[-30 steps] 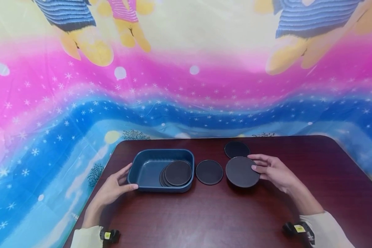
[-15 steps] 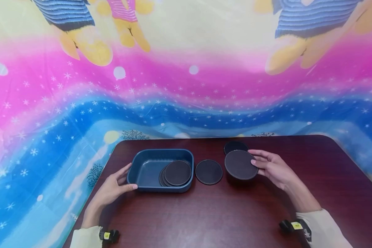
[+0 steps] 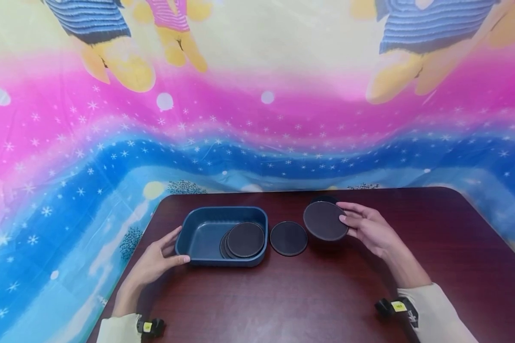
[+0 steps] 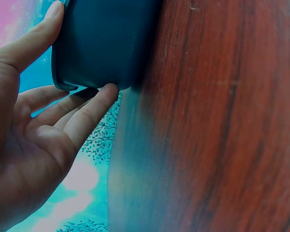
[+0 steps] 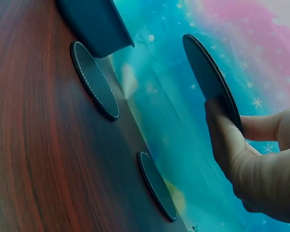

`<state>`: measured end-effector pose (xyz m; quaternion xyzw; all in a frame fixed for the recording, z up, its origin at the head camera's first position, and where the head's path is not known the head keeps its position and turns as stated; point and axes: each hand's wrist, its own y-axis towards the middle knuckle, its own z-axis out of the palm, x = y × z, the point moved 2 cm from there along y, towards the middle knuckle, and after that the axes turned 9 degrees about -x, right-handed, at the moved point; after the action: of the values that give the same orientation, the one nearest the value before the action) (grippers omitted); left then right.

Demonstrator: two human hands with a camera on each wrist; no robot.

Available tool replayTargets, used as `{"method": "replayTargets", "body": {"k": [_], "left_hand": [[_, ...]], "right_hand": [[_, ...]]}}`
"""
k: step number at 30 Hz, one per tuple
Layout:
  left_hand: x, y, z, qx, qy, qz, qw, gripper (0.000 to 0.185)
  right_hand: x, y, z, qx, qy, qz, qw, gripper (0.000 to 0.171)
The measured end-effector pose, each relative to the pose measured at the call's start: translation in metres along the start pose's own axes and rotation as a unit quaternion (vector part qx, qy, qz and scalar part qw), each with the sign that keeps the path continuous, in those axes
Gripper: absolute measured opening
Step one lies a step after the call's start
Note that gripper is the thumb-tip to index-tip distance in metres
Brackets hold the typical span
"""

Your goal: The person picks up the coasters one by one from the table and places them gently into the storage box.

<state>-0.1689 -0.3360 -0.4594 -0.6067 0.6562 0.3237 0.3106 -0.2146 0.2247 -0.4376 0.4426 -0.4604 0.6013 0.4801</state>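
Observation:
A dark blue rectangular container stands at the table's left. My left hand grips its left end, thumb by the near corner and fingers along the side. Inside, at the right end, several round dark coasters overlap. My right hand pinches another round coaster at its right edge, thumb on top. It is raised off the table and tilted; in the right wrist view, stitching rings the table coasters. One coaster lies flat just right of the container. Behind the held one, a further coaster is mostly hidden.
All this stands on a dark red-brown wooden table with rounded far corners. A colourful printed cloth hangs directly behind its far edge. Black wrist cameras are strapped at both light sleeves.
My right hand has carried the coaster up and leftward, so it now covers most of the far coaster. The left hand and the container have stayed in place.

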Motion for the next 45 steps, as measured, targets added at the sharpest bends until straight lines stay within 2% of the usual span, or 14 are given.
{"method": "replayTargets", "body": {"k": [17,27,45], "left_hand": [[0.002,0.000,0.001,-0.002,0.002,0.000,1.0000,0.093],[0.004,0.001,0.001,-0.007,0.007,-0.012,0.9999,0.094],[0.004,0.001,0.003,-0.004,0.002,-0.008,1.0000,0.094]], "right_hand": [[-0.001,0.007,0.020,-0.016,0.000,0.013,1.000,0.068],[-0.003,0.012,0.029,-0.024,-0.003,0.018,1.000,0.066],[-0.009,0.019,0.049,-0.013,0.012,0.026,0.999,0.065]]}}
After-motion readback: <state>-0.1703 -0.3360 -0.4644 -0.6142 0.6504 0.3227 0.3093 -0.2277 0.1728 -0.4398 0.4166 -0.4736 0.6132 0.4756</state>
